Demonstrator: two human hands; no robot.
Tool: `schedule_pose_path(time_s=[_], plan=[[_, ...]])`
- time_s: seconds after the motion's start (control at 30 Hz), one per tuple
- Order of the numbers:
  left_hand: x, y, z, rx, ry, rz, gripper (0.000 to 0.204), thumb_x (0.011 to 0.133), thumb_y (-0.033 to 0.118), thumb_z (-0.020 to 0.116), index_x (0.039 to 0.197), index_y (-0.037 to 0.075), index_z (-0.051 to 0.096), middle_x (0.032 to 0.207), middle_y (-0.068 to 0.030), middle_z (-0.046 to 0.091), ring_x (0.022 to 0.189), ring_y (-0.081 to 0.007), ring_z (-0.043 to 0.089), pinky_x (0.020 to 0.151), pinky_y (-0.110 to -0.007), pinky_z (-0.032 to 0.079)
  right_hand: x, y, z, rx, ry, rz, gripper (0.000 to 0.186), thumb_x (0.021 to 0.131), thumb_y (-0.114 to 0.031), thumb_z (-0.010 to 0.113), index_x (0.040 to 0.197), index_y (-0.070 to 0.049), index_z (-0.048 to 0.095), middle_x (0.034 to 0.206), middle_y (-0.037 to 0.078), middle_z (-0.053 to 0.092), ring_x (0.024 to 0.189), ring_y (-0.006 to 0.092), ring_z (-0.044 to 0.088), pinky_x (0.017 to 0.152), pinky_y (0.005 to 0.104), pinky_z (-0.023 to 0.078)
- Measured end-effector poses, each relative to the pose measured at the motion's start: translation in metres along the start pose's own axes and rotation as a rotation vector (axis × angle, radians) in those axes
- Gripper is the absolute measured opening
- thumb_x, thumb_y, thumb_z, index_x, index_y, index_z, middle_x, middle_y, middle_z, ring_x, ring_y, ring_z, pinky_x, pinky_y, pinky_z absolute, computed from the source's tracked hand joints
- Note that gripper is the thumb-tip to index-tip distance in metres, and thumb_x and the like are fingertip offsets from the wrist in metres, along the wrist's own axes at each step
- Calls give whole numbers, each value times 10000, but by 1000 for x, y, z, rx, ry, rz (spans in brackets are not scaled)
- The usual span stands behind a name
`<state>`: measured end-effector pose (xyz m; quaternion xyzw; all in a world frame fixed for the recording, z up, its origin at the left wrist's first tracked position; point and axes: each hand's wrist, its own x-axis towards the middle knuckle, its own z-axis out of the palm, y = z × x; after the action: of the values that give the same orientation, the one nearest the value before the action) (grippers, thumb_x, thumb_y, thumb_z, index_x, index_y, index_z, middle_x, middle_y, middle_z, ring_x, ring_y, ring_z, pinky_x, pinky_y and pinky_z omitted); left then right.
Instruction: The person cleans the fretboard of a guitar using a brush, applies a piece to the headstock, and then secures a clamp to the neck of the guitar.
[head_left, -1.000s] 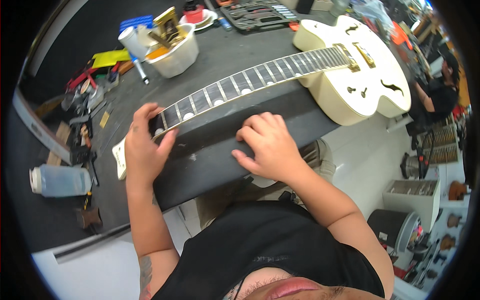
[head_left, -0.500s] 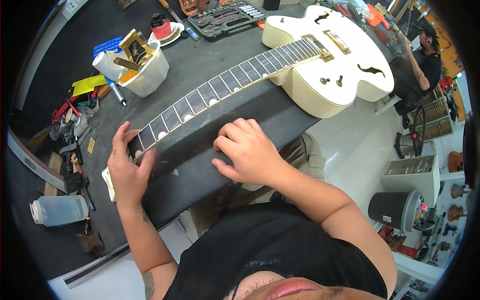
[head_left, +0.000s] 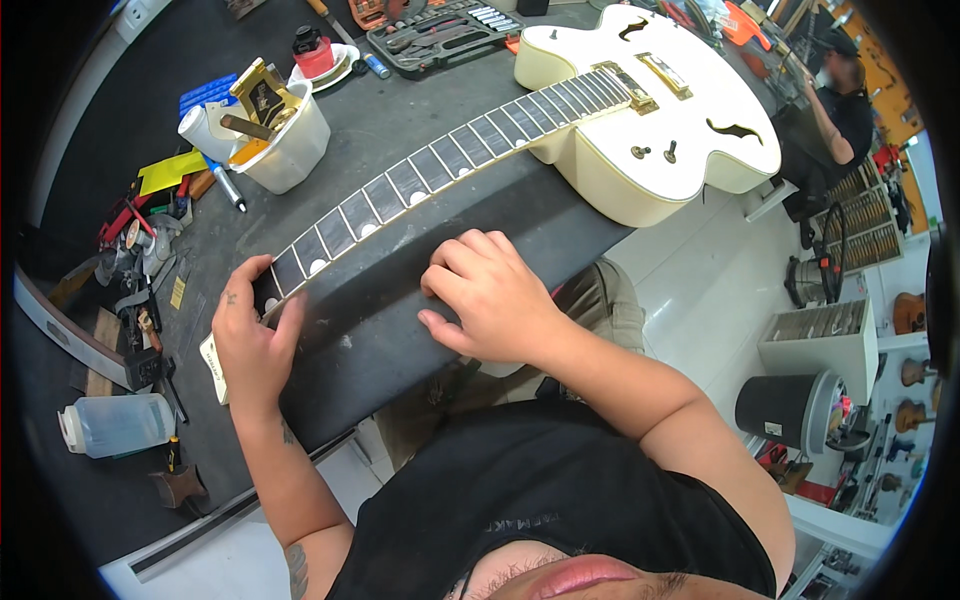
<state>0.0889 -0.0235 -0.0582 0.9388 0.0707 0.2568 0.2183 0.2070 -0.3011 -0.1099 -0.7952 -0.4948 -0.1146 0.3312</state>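
A white hollow-body guitar (head_left: 700, 110) lies face up on the dark workbench, its neck slanting down toward me on the left. The dark fretboard (head_left: 440, 165) has metal frets and pale rounded inlays along its near edge, and no strings show on it. My left hand (head_left: 255, 330) wraps around the headstock end of the neck, thumb on the near side and fingers over the far side. Part of the white headstock (head_left: 213, 370) shows beside my wrist. My right hand (head_left: 490, 295) rests palm down near the bench's front edge, fingers loosely curled, thumb apart, nothing visible in it.
Beyond the neck stand a white tub (head_left: 295, 150) of parts, a red bottle (head_left: 314, 52) on a dish and a socket set (head_left: 440, 35). Loose tools (head_left: 150, 240) and a clear plastic bottle (head_left: 118, 425) lie left. Another person (head_left: 840, 110) sits far right.
The whole view has shifted slightly, so the guitar and bench sit a little higher and further left. My left index finger is more bent over the neck. My right hand looks nearly still.
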Motion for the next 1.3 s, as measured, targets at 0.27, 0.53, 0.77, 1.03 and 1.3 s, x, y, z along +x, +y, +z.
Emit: schedule_pose_path(time_s=[0.27, 0.53, 0.77, 1.03, 1.3], plan=[[-2, -5, 3, -197, 80, 1, 517, 842, 22, 851, 1317, -24, 654, 1180, -145, 743, 1080, -230, 713, 1002, -354, 547, -2, 0, 0, 14, 21, 16, 291, 767, -203, 872, 963, -99, 683, 1018, 45, 633, 996, 267, 595, 907, 417, 463], [-2, -9, 4, -354, 60, -104, 666, 849, -3, 826, 1451, -16, 541, 1234, -140, 720, 1141, -211, 687, 1067, -358, 520, -4, 1, -1, 0, 17, -4, 277, 816, -266, 844, 959, -87, 687, 1024, 68, 630, 1030, 264, 589, 942, 414, 469], [-2, -6, -1, -254, 76, -58, 570, 834, 25, 845, 1361, -4, 630, 1192, -149, 745, 1111, -239, 711, 1021, -355, 541, -1, 1, 3, 29, 42, -27, 252, 796, -215, 851, 947, -97, 688, 1016, 46, 640, 1015, 269, 601, 922, 417, 469], [-1, -6, -7, -90, 54, 59, 402, 815, 53, 865, 1188, 0, 724, 1155, -152, 756, 1054, -267, 735, 938, -360, 565, 2, -9, 0, 22, -9, -24, 224, 797, -185, 840, 916, -95, 674, 1005, 51, 638, 1007, 289, 606, 897, 421, 465], [0, -5, -11, -40, 46, 152, 424, 788, 105, 878, 1170, 22, 715, 1171, -171, 751, 1096, -359, 720, 960, -432, 566, 5, -14, -6, -50, -2, 2, 217, 775, -180, 839, 904, -100, 685, 985, 74, 641, 967, 313, 599, 860, 441, 457]])
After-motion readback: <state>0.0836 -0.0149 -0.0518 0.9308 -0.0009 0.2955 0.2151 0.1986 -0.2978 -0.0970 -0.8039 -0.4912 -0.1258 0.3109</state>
